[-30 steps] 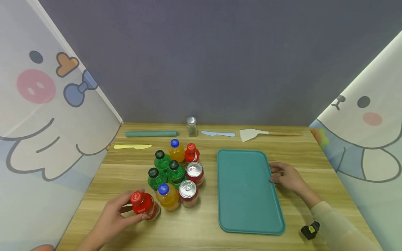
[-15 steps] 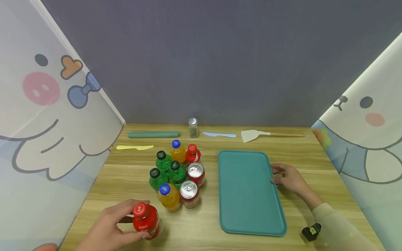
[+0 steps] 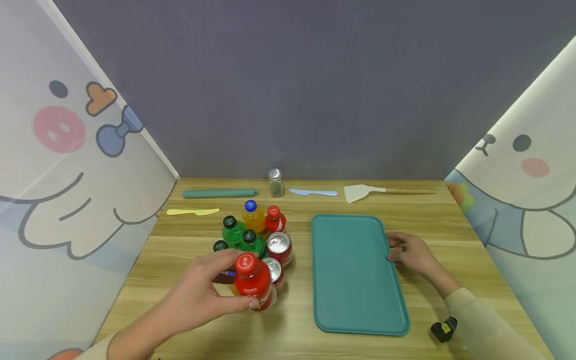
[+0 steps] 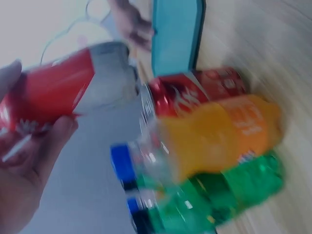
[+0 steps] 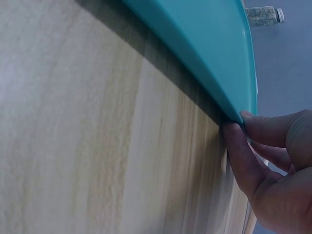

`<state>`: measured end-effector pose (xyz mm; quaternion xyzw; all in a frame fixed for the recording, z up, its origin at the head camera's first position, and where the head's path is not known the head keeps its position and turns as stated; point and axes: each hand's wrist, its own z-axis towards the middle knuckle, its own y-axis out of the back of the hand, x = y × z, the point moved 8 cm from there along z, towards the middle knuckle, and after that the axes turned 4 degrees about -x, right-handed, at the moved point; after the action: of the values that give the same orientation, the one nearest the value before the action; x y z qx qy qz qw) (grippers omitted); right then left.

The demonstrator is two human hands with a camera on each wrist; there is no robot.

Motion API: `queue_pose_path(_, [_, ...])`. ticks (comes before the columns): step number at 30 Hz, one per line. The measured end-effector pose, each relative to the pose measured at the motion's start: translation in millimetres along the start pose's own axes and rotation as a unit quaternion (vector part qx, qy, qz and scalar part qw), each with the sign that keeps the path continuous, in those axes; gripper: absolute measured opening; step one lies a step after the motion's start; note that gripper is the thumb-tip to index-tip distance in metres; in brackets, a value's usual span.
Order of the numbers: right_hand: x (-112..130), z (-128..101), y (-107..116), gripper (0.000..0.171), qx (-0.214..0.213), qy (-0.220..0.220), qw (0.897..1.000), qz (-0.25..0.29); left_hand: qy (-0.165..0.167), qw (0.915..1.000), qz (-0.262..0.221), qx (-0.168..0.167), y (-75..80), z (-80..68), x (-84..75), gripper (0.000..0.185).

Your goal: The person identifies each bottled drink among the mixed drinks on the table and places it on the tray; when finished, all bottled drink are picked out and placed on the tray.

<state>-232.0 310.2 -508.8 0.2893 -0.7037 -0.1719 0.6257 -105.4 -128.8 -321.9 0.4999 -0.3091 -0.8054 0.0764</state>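
While the left hand point(image 3: 204, 295) grips a red-capped red bottle point(image 3: 251, 280) above the near edge of a cluster of drinks point(image 3: 254, 240), the right hand point(image 3: 411, 255) pinches the right rim of a teal tray point(image 3: 355, 275), fingers curled against its edge. Both tray and drinks stand on a light wooden bench point(image 3: 288, 330) with plank-like grain. Along the bench's far edge lie a green rolled mat point(image 3: 219, 193), a glass shaker point(image 3: 275, 182), a pale blue knife point(image 3: 312, 192) and a white spatula point(image 3: 366, 192); a yellow knife point(image 3: 192, 211) lies nearer on the left. Behind stands a plain grey-blue wall point(image 3: 306, 85), flanked by white cartoon-printed curtains point(image 3: 58, 165) on both sides. A small black object point(image 3: 443, 329) sits near the right forearm.
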Motion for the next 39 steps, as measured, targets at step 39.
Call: queue_pose_path(39, [-3, 1, 0, 0.057, -0.013, -0.008, 1.0, -0.005, 0.112, 0.9923, -0.036, 0.037, -148.4, 223.4, 30.9, 0.062])
